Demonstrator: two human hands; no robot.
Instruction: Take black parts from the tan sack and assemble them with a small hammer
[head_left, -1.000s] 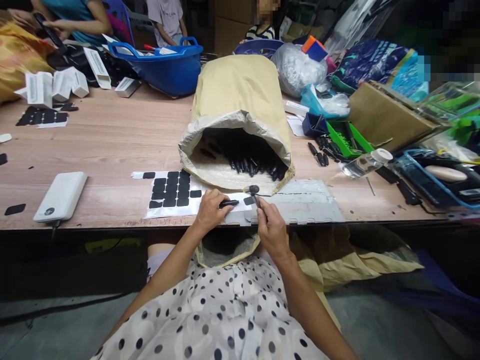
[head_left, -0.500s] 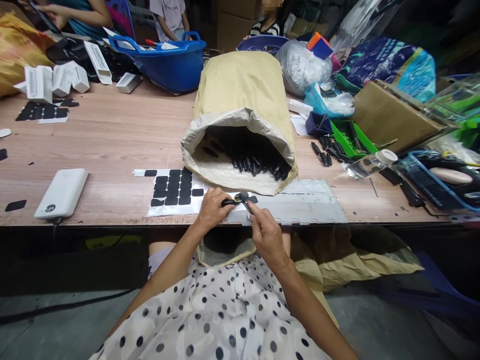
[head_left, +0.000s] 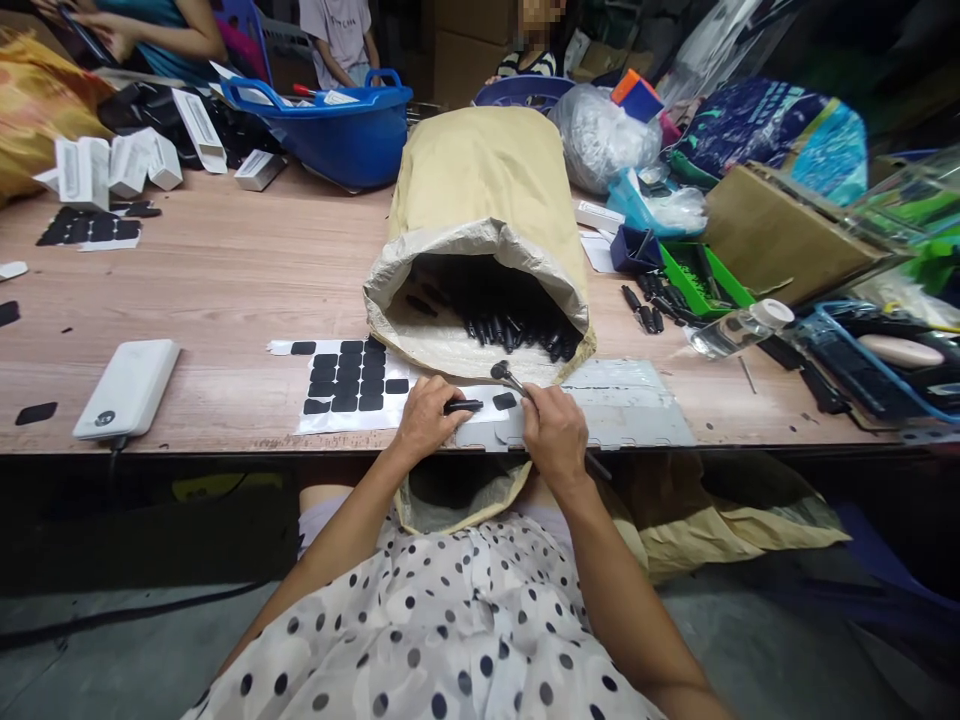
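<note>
My left hand (head_left: 427, 412) is closed around one end of a slim black cylindrical piece (head_left: 465, 406), which lies level just above the table's front edge. A grey board (head_left: 630, 400) and a white sheet are under it. In the fist of my right hand (head_left: 555, 425) is a small hammer-like tool (head_left: 510, 376) with a dark rounded head and metal shaft. Its head is raised, apart from the piece. Between the hands lies a black rounded patch (head_left: 505, 401). In front, a tan sack (head_left: 480, 160) opens toward me, with many similar black pieces (head_left: 499, 330) inside.
Left of my hands lies a sheet of black stickers (head_left: 346, 375), then a white power bank (head_left: 127, 388) with a cable. A blue basket (head_left: 337, 135) and white boxes (head_left: 84, 172) stand farther back. To the right are a clear bottle (head_left: 739, 330) and a green tray (head_left: 705, 278).
My right hand has moved the tool up and to the right, off the end of the black piece. My left hand still holds that piece in nearly the same place.
</note>
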